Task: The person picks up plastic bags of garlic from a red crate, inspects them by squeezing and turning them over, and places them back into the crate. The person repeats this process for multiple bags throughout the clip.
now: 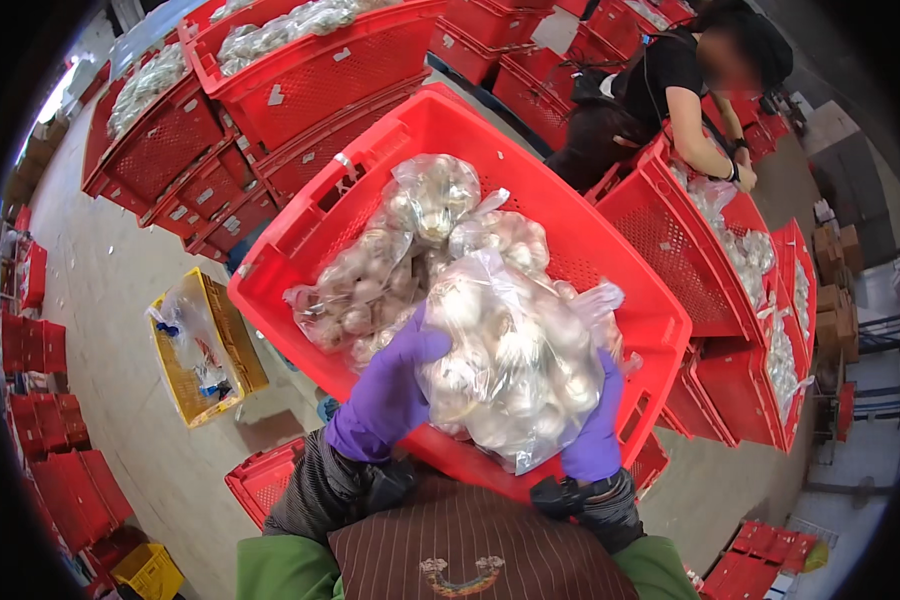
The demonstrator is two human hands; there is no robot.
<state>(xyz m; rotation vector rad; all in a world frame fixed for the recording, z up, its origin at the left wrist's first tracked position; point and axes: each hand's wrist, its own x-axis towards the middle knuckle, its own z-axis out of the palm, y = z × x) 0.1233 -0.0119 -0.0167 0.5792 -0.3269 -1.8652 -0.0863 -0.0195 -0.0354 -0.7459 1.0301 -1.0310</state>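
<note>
Between my two purple-gloved hands is a clear plastic bag of garlic bulbs (514,352). My left hand (390,382) grips its left side, with the thumb lying on the plastic. On the bag's right side is my right hand (598,420), its fingers partly hidden behind the plastic. The bag is over the near part of a red plastic crate (585,232). Inside that crate lie more bagged garlic bulbs, among them one bag at the back (435,195), another at the left (360,289) and a third (502,236) just behind the held one.
Stacked red crates (322,90) with bagged garlic stand behind on the left. At the right, a person in black (660,90) reaches into another red crate (667,240). A yellow crate (251,337) holding plastic and small items is on the left. Cardboard boxes (836,247) stand far right.
</note>
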